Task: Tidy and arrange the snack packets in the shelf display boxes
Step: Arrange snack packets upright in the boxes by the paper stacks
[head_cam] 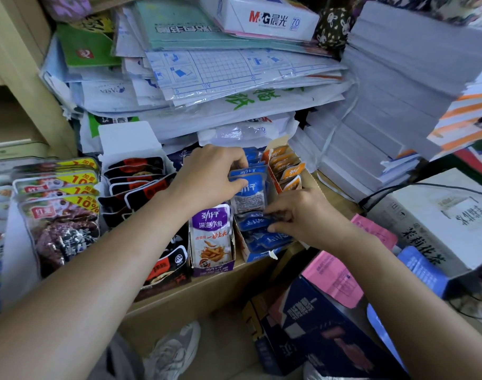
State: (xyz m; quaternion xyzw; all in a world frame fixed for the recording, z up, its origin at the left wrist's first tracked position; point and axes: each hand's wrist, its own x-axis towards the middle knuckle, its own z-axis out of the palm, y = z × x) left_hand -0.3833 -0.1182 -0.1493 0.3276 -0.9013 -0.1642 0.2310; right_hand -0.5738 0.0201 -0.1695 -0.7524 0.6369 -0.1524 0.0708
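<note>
Packets [251,193] in boxes [255,256] on shelf [185,296], papers [234,86] behind

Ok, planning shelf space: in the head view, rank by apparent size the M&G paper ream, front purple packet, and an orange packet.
1. M&G paper ream, though cropped.
2. front purple packet, nearer the camera.
3. orange packet, farther back.

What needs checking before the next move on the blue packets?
1. Left hand grips upright blue packets: ok.
2. Right hand pinches flat blue packet: ok.
3. Front of blue box tidy: not ok, packets lie flat there.
4. Orange packets standing in their box: ok.
5. Purple packet upright, face forward: ok.
6. Space behind the upright row: cannot tell, hand hides it.
</note>
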